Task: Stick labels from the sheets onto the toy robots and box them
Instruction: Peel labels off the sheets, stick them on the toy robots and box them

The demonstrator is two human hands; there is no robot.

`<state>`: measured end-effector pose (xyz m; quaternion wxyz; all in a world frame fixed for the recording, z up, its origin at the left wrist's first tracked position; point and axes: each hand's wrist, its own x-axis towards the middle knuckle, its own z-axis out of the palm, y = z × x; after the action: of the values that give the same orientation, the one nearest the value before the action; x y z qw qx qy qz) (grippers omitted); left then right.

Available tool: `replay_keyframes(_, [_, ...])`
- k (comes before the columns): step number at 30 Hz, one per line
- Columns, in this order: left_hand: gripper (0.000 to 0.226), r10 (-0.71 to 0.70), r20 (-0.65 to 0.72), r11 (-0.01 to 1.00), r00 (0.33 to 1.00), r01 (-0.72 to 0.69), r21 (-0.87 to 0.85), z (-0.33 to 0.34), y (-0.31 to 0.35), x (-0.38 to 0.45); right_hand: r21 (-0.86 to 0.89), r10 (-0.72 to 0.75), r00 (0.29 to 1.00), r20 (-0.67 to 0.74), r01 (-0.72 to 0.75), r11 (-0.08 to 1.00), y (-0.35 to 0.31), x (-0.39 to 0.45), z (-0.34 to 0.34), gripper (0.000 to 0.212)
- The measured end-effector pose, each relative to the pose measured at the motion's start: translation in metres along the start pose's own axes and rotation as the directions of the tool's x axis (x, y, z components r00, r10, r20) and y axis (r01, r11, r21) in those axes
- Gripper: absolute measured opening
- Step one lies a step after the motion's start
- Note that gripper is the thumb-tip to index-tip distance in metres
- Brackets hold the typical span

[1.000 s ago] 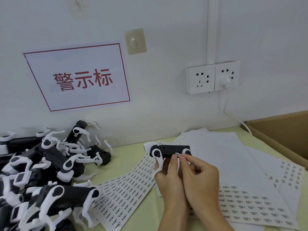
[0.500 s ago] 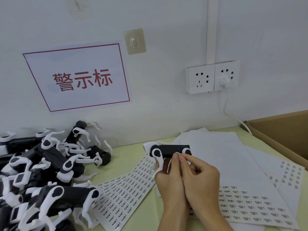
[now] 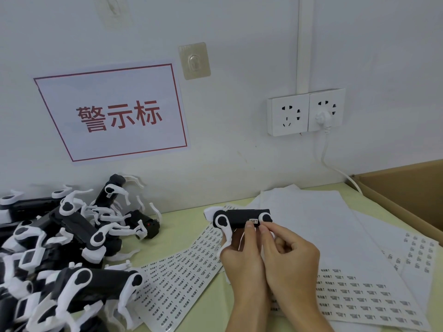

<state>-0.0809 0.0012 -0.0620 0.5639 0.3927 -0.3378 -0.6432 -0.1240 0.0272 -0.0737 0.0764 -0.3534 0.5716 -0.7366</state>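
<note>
Toy robot gripped from below by left hand; label at 3 o'clock on body; right hand fingers curled, fingertips touching robot's underside.

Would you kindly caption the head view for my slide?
Both hands hold a toy robot above label sheets, a label on its side.

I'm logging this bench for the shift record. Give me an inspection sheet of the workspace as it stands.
Surface: pale green table.
Job's things: toy robot bearing a small label; label sheets; robot pile at left; cardboard box at right.
Clutter: nothing seen.
Grips: left hand and right hand both hold the robot.
Cables: white cord plugged into wall socket.
Surroundings: red-bordered sign, wall hook.
</note>
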Motion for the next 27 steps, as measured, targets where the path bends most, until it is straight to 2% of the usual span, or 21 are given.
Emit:
replay_keyframes(5, [0.020,0.011,0.000,1.000,1.000,-0.011,-0.010,0.000,-0.002,0.000,-0.060,-0.041,0.998,-0.041,0.038,0.997,0.002,0.003,-0.003,0.022])
replay_keyframes(7, [0.019,0.013,0.005,1.000,1.000,-0.013,-0.019,0.001,-0.002,0.000,-0.100,-0.057,0.997,-0.045,0.052,0.994,0.004,0.005,-0.004,0.023])
replay_keyframes(10, [0.017,0.012,0.030,1.000,0.999,-0.012,-0.007,0.001,-0.002,-0.001,-0.069,0.022,1.000,0.017,-0.021,0.997,0.007,0.008,-0.004,0.038])
replay_keyframes(15, [0.010,-0.015,0.034,1.000,0.999,0.016,-0.025,0.001,-0.003,-0.002,0.033,0.132,0.984,0.118,-0.137,0.990,0.009,0.014,-0.007,0.036])
replay_keyframes(22, [0.015,0.015,0.073,1.000,0.997,-0.016,0.011,0.001,-0.006,-0.001,-0.002,0.053,0.994,0.094,-0.053,0.999,0.009,0.016,-0.010,0.030])
replay_keyframes(27, [0.019,0.023,0.028,1.000,0.999,-0.023,0.010,0.000,-0.010,0.002,-0.015,-0.008,0.991,0.135,0.010,1.000,0.009,0.015,-0.011,0.030])
